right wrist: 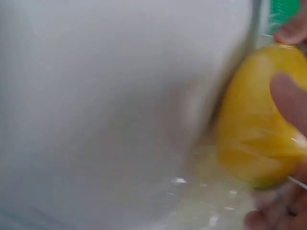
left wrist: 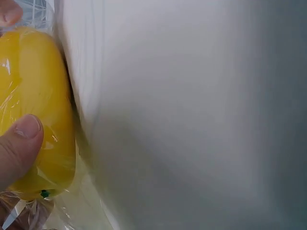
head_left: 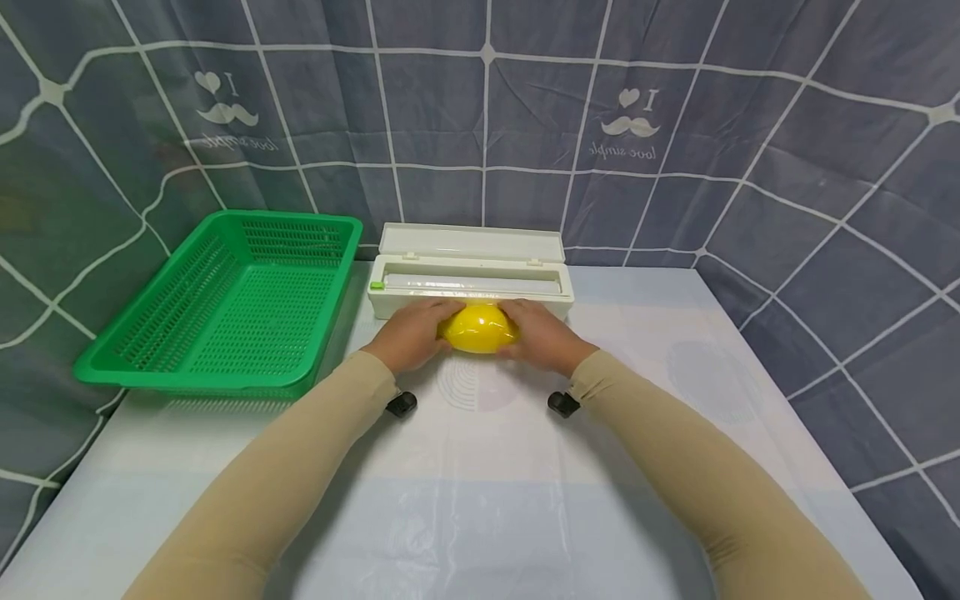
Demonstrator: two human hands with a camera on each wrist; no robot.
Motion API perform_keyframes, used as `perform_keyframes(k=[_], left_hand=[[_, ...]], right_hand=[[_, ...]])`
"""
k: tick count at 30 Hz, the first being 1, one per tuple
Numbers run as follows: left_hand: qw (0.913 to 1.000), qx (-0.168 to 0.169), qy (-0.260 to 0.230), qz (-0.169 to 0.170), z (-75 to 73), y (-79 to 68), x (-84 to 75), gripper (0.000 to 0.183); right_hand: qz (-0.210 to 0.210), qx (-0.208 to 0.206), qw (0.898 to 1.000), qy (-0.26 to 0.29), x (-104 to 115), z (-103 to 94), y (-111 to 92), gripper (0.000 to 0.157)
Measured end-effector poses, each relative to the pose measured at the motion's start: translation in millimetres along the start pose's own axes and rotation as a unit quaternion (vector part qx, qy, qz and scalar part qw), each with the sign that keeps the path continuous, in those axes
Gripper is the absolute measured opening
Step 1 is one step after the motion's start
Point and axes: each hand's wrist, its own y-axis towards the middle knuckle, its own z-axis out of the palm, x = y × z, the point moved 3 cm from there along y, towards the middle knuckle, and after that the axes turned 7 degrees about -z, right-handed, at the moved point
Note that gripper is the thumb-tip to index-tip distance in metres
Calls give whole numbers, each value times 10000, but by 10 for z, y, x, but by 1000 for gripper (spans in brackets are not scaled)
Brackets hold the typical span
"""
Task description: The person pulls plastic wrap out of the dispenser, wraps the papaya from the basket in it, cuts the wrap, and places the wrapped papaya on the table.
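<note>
A smooth yellow fruit (head_left: 482, 328), rounded and oblong, is wrapped in clear cling film and lies between both hands; its exact kind is hard to tell. My left hand (head_left: 414, 335) grips its left end, the thumb (left wrist: 21, 143) pressing on the film. At the opposite end my right hand (head_left: 546, 335) holds it the same way. A small green spot (left wrist: 44, 193) shows at one end of the fruit in the left wrist view. Loose cling film (right wrist: 211, 206) bunches beside it. Directly behind the hands stands a white cling film dispenser (head_left: 471, 268), its lid (head_left: 471, 242) raised.
A green plastic basket (head_left: 318, 333) with slotted walls stands at the left of the white-covered table (head_left: 480, 517). A grey checked curtain (head_left: 540, 108) hangs round the back and sides. A lime-green tab (head_left: 377, 285) sits at the dispenser's left end.
</note>
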Motion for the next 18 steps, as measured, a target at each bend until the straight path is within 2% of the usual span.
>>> perform_keyframes(k=[3,7,13,18], left_hand=[[10000,-19,5,42,2,1,-4,74],[10000,8,75,-2,1,6,-2,74],[10000,37,21,-38,18,5,18,73],[9999,88,-50,38,35,-4,52,74]], right_hand=[[-41,-5,9997,-259,42,-83,-23,84],[-112,-237,9973,-689,177,-180,-42,77],[-136,-66,9960,-886,252,-56,2,71],[-178,-256,9964,-794,203,-15,21,70]])
